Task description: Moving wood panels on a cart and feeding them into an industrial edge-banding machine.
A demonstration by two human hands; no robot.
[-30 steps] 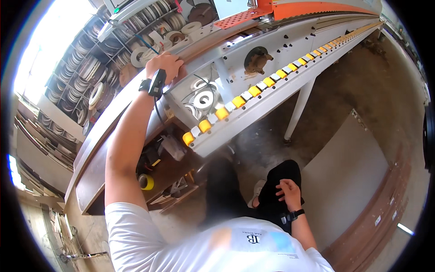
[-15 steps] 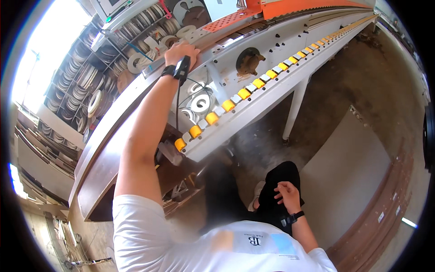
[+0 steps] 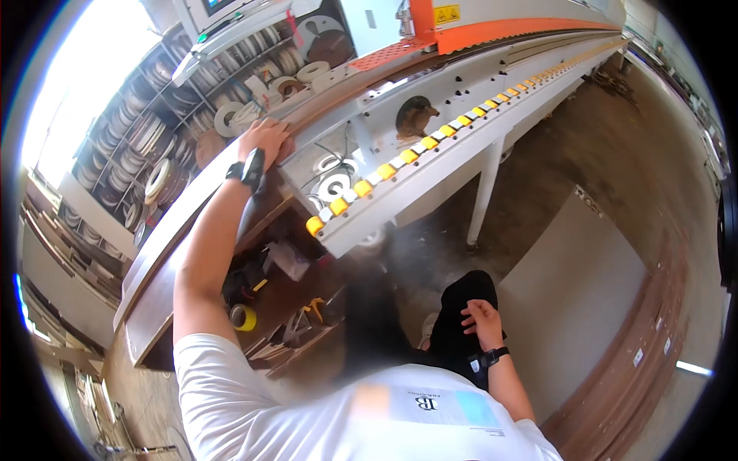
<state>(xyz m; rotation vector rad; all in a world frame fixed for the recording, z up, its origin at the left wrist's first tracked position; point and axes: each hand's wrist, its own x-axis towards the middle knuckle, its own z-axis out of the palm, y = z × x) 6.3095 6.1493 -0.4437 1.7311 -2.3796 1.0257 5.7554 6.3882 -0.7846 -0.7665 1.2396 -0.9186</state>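
Observation:
My left hand (image 3: 265,140) is at the near end of the machine, its fingers bent over the edge of a long brown board (image 3: 327,112). The board runs along the machine bed toward the orange guard; the fingertips are partly hidden. A dark band with a small device sits on that wrist. My right hand (image 3: 484,323) hangs in front of my black trouser leg, fingers loosely bent and apart, with nothing in it. Beside the board, a pale rail (image 3: 361,207) carries a row of yellow rollers (image 3: 386,171).
Rolls of edge banding (image 3: 157,180) fill a rack at left. Below my left arm, a brown cabinet (image 3: 280,288) holds a yellow tape roll (image 3: 244,317) and tools. The machine's orange guard (image 3: 507,34) stands at the far side. A large pale panel (image 3: 576,284) rests at right.
My left hand has moved left and nearer to me along the machine's edge. More of the cabinet shelf now shows. My right hand stays loosely bent; the whole view has shifted slightly.

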